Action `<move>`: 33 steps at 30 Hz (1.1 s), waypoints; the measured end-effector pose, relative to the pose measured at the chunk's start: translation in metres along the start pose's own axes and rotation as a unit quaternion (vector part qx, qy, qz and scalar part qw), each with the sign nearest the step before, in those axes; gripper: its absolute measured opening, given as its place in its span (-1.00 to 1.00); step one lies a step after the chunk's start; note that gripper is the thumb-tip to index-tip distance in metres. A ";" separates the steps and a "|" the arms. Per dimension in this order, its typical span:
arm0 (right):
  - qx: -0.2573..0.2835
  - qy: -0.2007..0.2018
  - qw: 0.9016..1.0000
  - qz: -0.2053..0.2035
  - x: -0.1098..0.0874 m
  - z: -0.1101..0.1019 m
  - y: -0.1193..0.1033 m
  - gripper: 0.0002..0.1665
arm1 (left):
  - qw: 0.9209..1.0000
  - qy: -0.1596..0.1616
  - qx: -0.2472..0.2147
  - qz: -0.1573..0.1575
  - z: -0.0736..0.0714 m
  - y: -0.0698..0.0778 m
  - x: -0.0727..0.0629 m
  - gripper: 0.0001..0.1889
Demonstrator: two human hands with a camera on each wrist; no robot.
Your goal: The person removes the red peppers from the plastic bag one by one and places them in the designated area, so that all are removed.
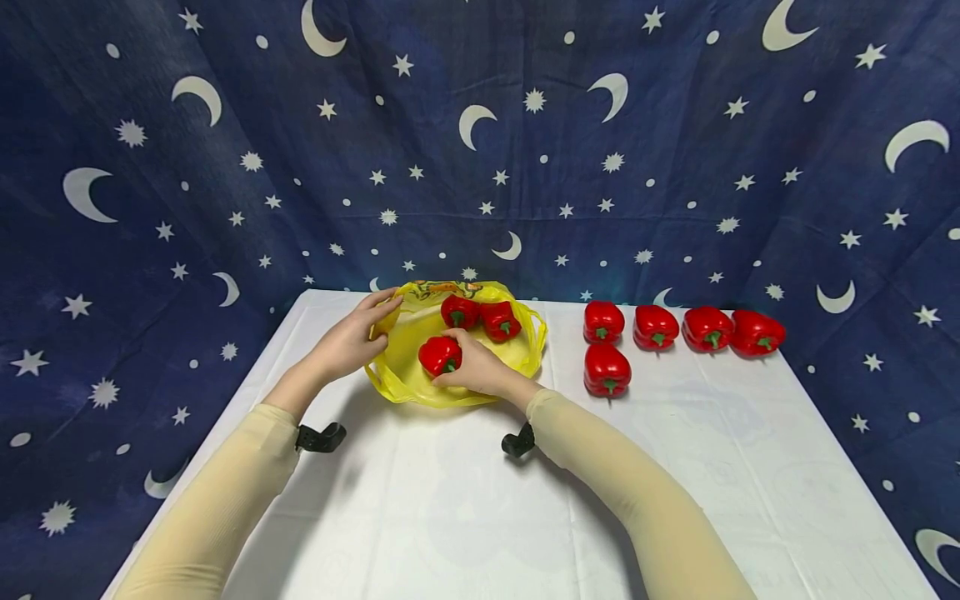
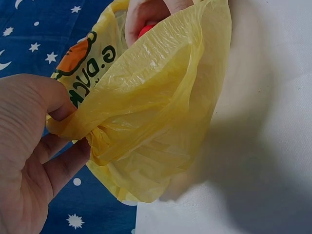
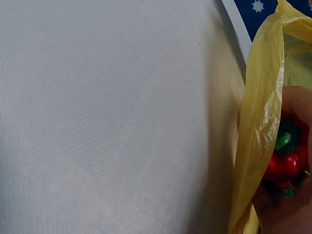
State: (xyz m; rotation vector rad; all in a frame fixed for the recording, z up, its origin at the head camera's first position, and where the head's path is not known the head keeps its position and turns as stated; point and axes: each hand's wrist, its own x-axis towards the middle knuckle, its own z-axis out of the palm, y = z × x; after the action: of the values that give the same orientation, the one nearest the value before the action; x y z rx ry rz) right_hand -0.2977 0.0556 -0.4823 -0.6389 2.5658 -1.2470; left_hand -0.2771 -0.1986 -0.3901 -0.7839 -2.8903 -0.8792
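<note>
A yellow plastic bag lies on the table with its mouth spread open upward. My left hand pinches the bag's left rim, the plastic bunched between thumb and fingers in the left wrist view. Inside the bag mouth, my right hand grips a red bell pepper with a green stem. The right wrist view shows this bell pepper in the fingers, behind the bag's side. Farther back in the bag sit two more red bell peppers, one left of the other.
Right of the bag, a bell pepper lies in front of a back row of several others, from a near one to the rightmost. A white cloth covers the table. A blue moon-and-star curtain hangs behind and at the sides.
</note>
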 end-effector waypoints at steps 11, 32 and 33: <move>0.027 -0.001 0.999 -0.027 0.000 0.001 0.002 0.12 | 1.000 0.004 0.000 -0.007 0.000 0.001 0.000 -0.28; 0.102 0.009 0.995 -0.019 -0.014 -0.015 0.007 -0.05 | 1.000 0.003 0.003 0.003 0.000 0.002 0.000 -0.29; 0.103 0.011 0.994 -0.019 -0.015 -0.018 0.006 -0.05 | 1.000 0.003 0.004 0.004 0.000 0.002 0.000 -0.29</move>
State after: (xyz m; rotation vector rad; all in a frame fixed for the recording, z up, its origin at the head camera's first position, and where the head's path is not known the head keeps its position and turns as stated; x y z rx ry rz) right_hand -0.2926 0.0786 -0.4761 -0.6359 2.4079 -1.5141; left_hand -0.2761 -0.1965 -0.3890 -0.7887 -2.8820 -0.8670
